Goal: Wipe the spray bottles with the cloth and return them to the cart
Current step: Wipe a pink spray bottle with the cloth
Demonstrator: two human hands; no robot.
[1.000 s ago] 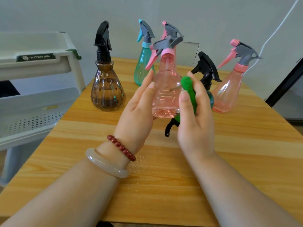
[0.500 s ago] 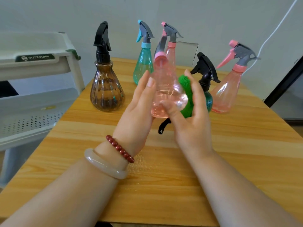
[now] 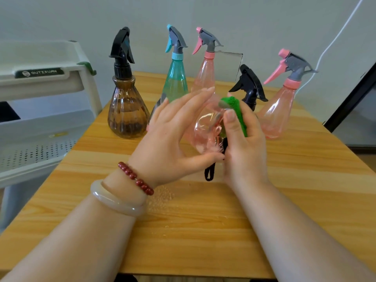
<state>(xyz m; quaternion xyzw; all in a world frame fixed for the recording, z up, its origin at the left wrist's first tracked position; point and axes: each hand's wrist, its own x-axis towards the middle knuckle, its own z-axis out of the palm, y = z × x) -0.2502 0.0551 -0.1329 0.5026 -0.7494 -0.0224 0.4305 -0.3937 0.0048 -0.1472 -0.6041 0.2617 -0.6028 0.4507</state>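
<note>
A clear pink spray bottle [image 3: 205, 131] is tipped over above the wooden table [image 3: 203, 231], its grey trigger head pointing left behind my fingers. My left hand [image 3: 171, 135] lies against its near side with straight fingers, thumb under the base. My right hand [image 3: 244, 151] grips a green cloth [image 3: 237, 110] and presses it on the bottle's right side. A black loop [image 3: 209, 176] hangs below the cloth. The white cart [image 3: 40, 123] stands left of the table.
Along the back stand a brown ribbed bottle [image 3: 127, 112], a teal bottle [image 3: 176, 78], a pink bottle [image 3: 205, 74], a black-headed bottle [image 3: 251, 88] mostly behind my right hand, and another pink one [image 3: 278, 112]. Water droplets [image 3: 162, 197] speckle the table near my left wrist.
The held pink bottle has tipped from upright onto its side, head swinging left. My left fingers have spread across it, and the cloth has moved up along its right side.
</note>
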